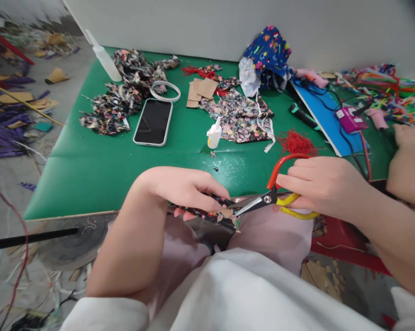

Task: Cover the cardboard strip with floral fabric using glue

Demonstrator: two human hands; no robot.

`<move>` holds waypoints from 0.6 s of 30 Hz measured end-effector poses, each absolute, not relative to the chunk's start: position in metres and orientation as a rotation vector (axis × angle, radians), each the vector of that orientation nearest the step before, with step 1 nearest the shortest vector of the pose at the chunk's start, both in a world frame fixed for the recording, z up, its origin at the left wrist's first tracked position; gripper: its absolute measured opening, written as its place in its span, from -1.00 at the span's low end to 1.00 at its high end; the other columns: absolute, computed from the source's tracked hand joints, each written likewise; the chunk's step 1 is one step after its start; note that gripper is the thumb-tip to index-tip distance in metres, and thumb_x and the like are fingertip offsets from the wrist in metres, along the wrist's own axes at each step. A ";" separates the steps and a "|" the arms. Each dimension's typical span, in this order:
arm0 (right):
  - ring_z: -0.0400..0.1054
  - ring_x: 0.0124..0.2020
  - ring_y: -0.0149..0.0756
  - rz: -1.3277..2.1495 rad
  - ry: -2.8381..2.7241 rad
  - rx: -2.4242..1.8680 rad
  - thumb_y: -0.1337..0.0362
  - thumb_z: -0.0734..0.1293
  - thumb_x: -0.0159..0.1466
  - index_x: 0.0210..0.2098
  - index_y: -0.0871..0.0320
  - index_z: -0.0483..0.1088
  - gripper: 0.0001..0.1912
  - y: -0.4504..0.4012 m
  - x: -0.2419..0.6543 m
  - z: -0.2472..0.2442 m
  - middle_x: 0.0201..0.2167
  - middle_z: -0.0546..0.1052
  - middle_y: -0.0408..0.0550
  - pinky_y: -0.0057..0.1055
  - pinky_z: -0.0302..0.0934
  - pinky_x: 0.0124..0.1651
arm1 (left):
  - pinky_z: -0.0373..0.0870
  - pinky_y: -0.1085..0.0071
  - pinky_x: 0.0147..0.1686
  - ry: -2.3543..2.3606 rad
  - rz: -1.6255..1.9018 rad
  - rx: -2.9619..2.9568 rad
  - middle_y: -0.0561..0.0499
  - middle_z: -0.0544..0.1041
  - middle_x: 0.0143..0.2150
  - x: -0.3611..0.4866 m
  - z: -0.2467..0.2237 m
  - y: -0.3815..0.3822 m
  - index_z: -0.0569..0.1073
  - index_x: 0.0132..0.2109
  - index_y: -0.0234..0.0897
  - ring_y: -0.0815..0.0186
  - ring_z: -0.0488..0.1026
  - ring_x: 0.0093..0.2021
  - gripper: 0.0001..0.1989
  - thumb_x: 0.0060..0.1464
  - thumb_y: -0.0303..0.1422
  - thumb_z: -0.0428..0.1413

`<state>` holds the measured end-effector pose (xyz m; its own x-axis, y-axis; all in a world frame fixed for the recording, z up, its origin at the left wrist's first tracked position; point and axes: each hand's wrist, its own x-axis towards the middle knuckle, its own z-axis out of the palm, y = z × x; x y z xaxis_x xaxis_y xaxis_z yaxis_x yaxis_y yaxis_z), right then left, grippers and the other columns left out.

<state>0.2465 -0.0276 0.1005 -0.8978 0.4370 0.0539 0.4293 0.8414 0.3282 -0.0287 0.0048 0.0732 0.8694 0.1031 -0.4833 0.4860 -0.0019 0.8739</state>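
Observation:
Over my lap, at the front edge of the green table point(190, 162), my left hand point(190, 191) is closed on a piece of dark floral fabric point(224, 219) with a tan patch showing. My right hand point(326, 186) grips scissors point(268, 198) with one red and one yellow handle. Their blades are parted and reach the fabric close to my left fingertips. Beyond my hands stands a small white glue bottle point(214, 135), with tiny scraps in front of it.
Behind are a phone point(153, 122), a white ring point(165, 91), floral fabric heaps point(111, 108), brown card pieces point(201, 90), red threads point(297, 143), a blue board point(328, 117) and a purple box with cables point(351, 119). Another person's arm point(409, 161) rests at the right.

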 end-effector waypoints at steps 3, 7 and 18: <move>0.12 -0.55 -0.38 0.563 2.974 0.717 0.12 0.17 0.24 -0.48 0.15 0.33 -0.72 -0.030 0.246 0.100 -0.65 0.26 -0.15 -0.40 -0.17 -0.51 | 0.16 0.64 -0.76 0.474 -0.323 1.559 0.13 0.25 -0.67 -0.029 0.072 0.005 0.44 -0.14 -0.29 0.49 0.16 -0.71 -0.73 0.14 -0.29 -0.09; 0.13 -0.54 -0.40 0.639 2.969 0.718 0.19 0.19 0.24 -0.48 0.14 0.33 -0.77 -0.033 0.248 0.100 -0.66 0.27 -0.18 -0.38 -0.17 -0.52 | 0.16 0.66 -0.76 0.458 -0.314 1.553 0.12 0.26 -0.67 -0.029 0.070 0.005 0.43 -0.13 -0.29 0.50 0.17 -0.72 -0.73 0.14 -0.29 -0.08; 0.15 -0.55 -0.42 0.776 3.019 0.707 0.25 0.23 0.22 -0.53 0.14 0.33 -0.79 -0.037 0.248 0.097 -0.69 0.29 -0.21 -0.40 -0.08 -0.50 | 0.17 0.65 -0.75 0.487 -0.326 1.540 0.13 0.26 -0.66 -0.026 0.072 0.006 0.43 -0.18 -0.31 0.50 0.18 -0.71 -0.75 0.13 -0.28 -0.06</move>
<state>0.2481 -0.0373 0.0970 -0.9007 0.4043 0.1589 0.4308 0.7844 0.4463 -0.0256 0.0059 0.0721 0.8639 0.1001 -0.4936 0.4945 0.0168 0.8690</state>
